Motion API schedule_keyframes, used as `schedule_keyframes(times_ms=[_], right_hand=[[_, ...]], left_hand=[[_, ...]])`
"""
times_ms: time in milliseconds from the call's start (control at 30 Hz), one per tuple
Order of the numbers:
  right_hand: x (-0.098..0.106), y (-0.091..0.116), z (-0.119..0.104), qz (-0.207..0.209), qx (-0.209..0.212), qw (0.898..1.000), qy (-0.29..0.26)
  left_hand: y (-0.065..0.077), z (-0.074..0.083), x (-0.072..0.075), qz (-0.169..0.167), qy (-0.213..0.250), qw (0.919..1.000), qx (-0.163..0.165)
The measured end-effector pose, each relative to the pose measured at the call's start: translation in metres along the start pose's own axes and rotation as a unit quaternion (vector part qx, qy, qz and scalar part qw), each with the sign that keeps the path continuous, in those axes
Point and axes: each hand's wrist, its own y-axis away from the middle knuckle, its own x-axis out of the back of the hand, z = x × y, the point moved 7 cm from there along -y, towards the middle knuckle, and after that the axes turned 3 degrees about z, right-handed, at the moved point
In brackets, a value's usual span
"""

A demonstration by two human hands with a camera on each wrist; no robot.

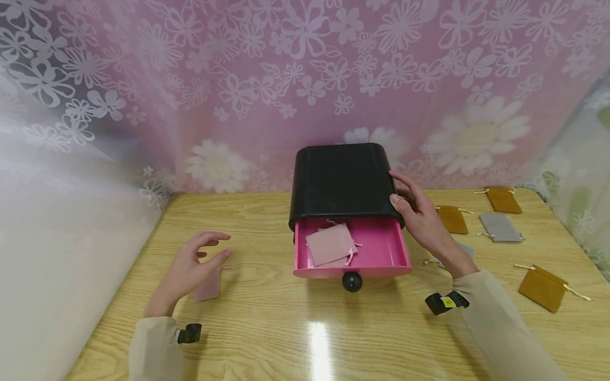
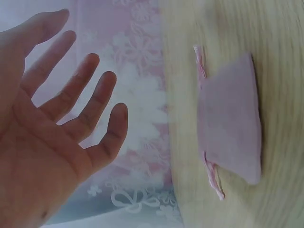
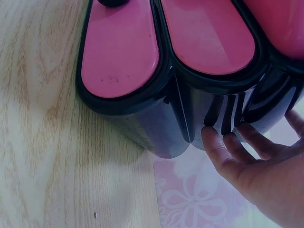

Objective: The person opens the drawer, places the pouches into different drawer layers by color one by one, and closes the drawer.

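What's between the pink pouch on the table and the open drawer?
Only bare wooden tabletop separates the pink pouch from the open drawer; the head view shows it.

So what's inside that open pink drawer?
In the drawer, a pink drawstring pouch lies over a second, mostly covered pouch. The black cabinet hides the drawer's back.

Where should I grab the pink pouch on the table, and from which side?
Probably pinch the pink pouch by both side edges, from above, with the nearby left hand: it lies flat on the table, with loose drawstrings at its far corners.
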Motion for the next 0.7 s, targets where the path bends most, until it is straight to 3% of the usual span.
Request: schedule_keyframes(times_ms=[700], right_hand=[[0.0,0.0,0.0,0.001,0.001,1.0,-0.004]], left_hand=[[0.016,-0.041,0.007,-0.054,-0.027,0.9965,0.058]])
